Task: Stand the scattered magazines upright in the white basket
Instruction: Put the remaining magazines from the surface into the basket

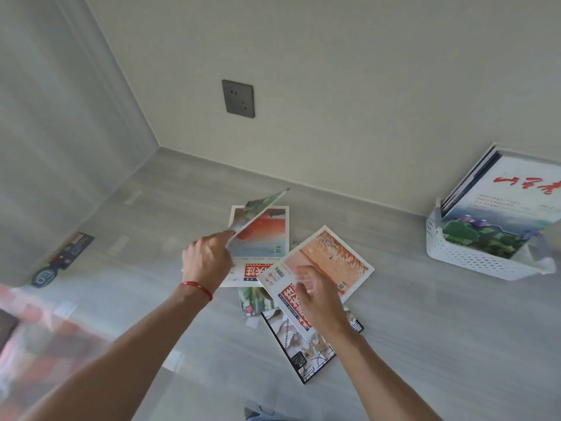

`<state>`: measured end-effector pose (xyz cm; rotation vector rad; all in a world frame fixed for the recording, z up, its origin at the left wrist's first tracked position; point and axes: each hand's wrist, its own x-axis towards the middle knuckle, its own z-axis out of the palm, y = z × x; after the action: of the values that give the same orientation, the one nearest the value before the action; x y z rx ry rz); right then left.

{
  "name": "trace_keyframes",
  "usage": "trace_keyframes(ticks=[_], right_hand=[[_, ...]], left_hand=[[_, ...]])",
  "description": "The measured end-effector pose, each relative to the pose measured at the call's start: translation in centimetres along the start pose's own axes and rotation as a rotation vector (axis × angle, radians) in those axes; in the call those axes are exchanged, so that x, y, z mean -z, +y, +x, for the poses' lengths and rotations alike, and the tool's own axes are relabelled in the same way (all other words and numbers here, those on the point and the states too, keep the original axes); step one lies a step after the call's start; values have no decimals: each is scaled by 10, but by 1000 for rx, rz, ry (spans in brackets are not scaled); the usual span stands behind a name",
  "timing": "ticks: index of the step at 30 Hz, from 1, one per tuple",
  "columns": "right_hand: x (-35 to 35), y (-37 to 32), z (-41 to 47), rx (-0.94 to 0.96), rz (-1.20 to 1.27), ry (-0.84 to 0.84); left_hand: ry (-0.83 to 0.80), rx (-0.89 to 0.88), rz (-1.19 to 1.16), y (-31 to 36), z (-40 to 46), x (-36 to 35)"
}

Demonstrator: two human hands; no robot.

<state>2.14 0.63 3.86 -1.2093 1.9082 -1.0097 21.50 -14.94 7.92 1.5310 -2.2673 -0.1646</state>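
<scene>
Both forearms reach in from the lower edge toward a loose pile of magazines on the grey floor (pixel 425 329).

Left hand (pixel 208 261): fingers pinch the lower corner of a green-covered magazine (pixel 261 212), held raised and tilted above the pile, its far corner pointing toward the wall. A red string bracelet (pixel 197 287) circles that wrist.

Right hand (pixel 315 296): fingers relaxed and slightly spread, lying over the near part of the orange-covered magazine (pixel 328 259). It grips nothing; whether it touches the cover cannot be told, as the hand is blurred.

Pile: the orange-covered magazine lies topmost at a slant. A red-and-teal magazine (pixel 267 238) lies flat directly beneath the raised one, its right edge overlapped by the orange-covered one. A dark-bordered magazine (pixel 300 357) protrudes from under the right hand toward the camera. Part of a further green-patterned magazine (pixel 253 303) shows between these.

White basket (pixel 464 259): stands on the floor against the wall, well apart from both hands, to the right of the pile. Several magazines already stand in it, leaning; the front one (pixel 510 208) carries red calligraphy above a landscape.

Other items: a dark wall socket (pixel 238 98) above the pile; a dark printed item (pixel 69 253) on the floor by the left wall.
</scene>
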Motion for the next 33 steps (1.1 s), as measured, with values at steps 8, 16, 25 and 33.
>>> trace_keyframes(ticks=[8, 16, 25, 33], right_hand=[[112, 41, 3, -407, 1817, -35], [153, 97, -57, -457, 1429, 126], [201, 157, -106, -393, 1590, 196], [323, 192, -105, -327, 847, 144]], left_hand=[[143, -677, -281, 57, -18, -7], [-60, 6, -668, 136, -34, -23], [-648, 350, -1364, 263, -88, -64], [-848, 25, -1270, 352, -30, -66]])
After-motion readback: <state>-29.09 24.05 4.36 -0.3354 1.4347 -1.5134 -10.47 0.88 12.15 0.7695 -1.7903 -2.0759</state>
